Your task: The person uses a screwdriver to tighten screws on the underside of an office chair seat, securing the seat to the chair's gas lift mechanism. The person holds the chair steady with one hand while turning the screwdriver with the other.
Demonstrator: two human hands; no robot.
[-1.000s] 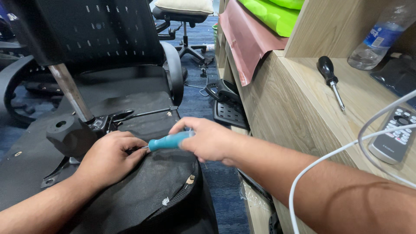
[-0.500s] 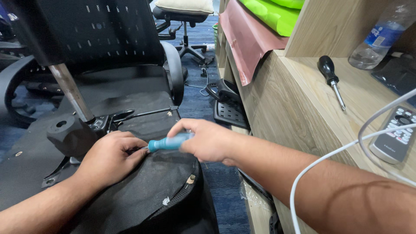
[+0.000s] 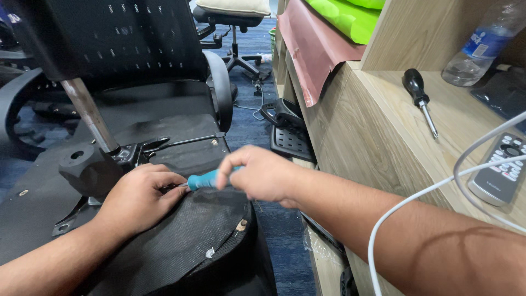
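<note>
right hand grips teal screwdriver

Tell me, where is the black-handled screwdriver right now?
In the head view the black-handled screwdriver lies untouched on the wooden desk at upper right, just left of the plastic bottle and above the remote control.

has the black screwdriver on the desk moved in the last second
No. The black screwdriver lies at the same spot on the wooden desk, left of the water bottle, as before.
</note>
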